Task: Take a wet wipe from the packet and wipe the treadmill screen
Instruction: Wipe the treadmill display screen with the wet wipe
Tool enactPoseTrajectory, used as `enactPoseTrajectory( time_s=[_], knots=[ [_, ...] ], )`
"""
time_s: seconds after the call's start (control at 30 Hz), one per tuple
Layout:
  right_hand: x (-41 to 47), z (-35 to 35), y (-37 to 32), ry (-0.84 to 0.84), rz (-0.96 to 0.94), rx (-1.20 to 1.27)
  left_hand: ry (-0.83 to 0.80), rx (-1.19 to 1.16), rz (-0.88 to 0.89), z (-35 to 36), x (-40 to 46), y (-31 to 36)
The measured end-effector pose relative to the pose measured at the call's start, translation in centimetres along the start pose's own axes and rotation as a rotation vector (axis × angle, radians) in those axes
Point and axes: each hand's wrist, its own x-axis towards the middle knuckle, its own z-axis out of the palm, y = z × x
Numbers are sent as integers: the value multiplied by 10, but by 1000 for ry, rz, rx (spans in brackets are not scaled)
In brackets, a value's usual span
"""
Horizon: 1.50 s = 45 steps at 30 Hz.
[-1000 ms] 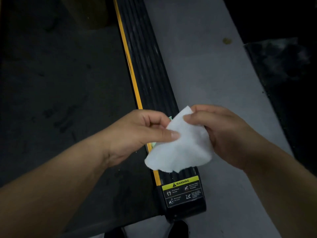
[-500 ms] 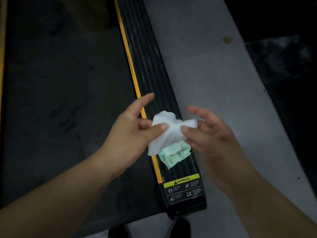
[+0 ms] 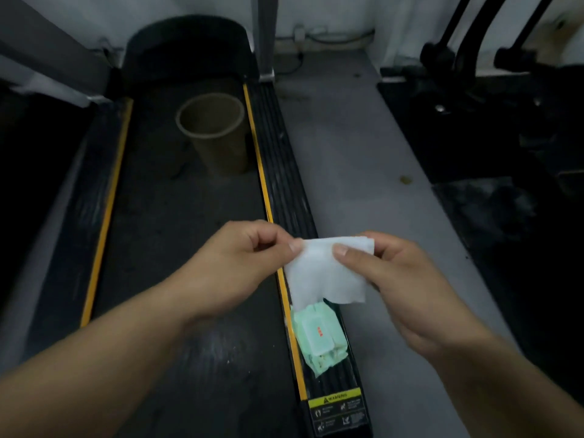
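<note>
A dim gym or home exercise room. A treadmill fills the left side, its dark belt edged by yellow stripes and ribbed side rails, with a warning label at its near right corner. Another black exercise machine stands across the grey floor.

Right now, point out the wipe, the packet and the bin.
wipe (image 3: 325,273), head view, middle of the sheet.
packet (image 3: 319,338), head view, its lid flap.
bin (image 3: 221,153), head view, outer wall.

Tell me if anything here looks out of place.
Yes. A tan cylindrical paper bin stands on the black treadmill belt, and the pale green wet-wipe packet lies askew on the ribbed black side rail; neither belongs on a running surface.
</note>
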Motion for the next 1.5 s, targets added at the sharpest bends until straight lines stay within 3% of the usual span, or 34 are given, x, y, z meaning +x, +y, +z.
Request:
enactPoseTrajectory(
  time_s=[0.2,0.33,0.67,0.77,0.9,0.97,1.17,1.4,1.5],
  knots=[
    [-35,51,-100,-66,103,368,7,-333,-121,-48,-39,95],
    [-55,95,-146,-157,134,330,136,-346,-83,-92,-74,129],
    [-92,260,-265,-305,92,175,272,-224,49,-261,-183,176],
    [-91,305,-305,-199,-139,-42,393,-34,137,-316,-204,191],
    [-60,332,-362,198,-954,-823,564,602,226,-386,-218,233],
    [-41,339,-394,338,-1269,-1050,634,876,264,-414,-218,254],
    [17,349,-453,479,-1361,-1246,662,1174,219,-473,-177,282],
    [101,355,-486,488,-1542,-1286,702,1291,250,-527,-92,299],
    [156,354,-522,462,-1538,-1300,720,1305,252,-559,-37,324]
  ],
)
